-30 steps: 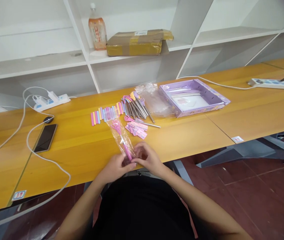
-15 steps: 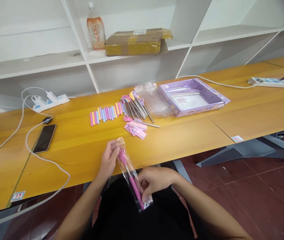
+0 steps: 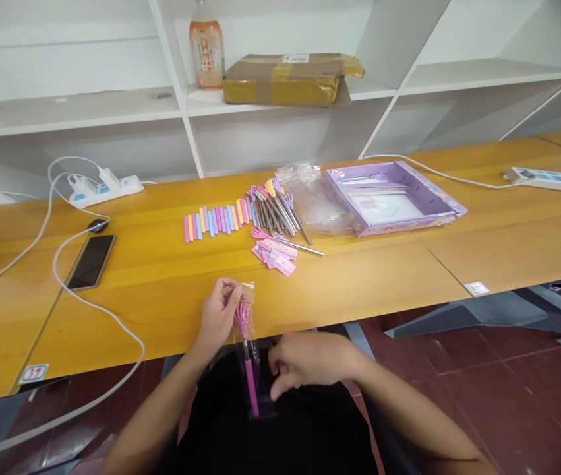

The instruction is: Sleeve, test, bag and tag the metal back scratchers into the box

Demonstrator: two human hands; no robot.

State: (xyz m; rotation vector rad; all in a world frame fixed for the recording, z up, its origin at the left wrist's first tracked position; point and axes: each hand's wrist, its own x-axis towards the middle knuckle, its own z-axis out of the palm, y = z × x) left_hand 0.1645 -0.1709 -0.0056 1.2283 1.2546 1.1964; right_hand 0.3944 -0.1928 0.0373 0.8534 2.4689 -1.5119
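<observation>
From where I sit, I see a yellow wooden surface (image 3: pixel 151 280) running across the view, with white shelving (image 3: pixel 285 135) behind it and a dark red tiled floor (image 3: pixel 451 409) below on the right. A taped cardboard box (image 3: pixel 280 82) sits on the shelf beside an orange-labelled bottle (image 3: pixel 207 56). On the surface I have a phone (image 3: pixel 92 262) and a power strip (image 3: pixel 107 191) at left, a row of coloured sticks (image 3: pixel 217 221) touching a heap of metal-shafted scratchers (image 3: pixel 277 212), pink cards (image 3: pixel 280 254) in front, and a shallow purple tray (image 3: pixel 393 224) at right.

The pink scratcher (image 3: pixel 249 376) is inside a clear bag (image 3: pixel 248 290), hanging across the surface's near edge as I view it, handle toward the black shirt. It has a pronged, hand-shaped head, a short metal shaft and a smooth magenta grip. My left hand (image 3: pixel 217 316) pinches the bag's top end; my right hand (image 3: pixel 310 359) is just beside its lower part, fingers loosely curled and parted from the thumb.
</observation>
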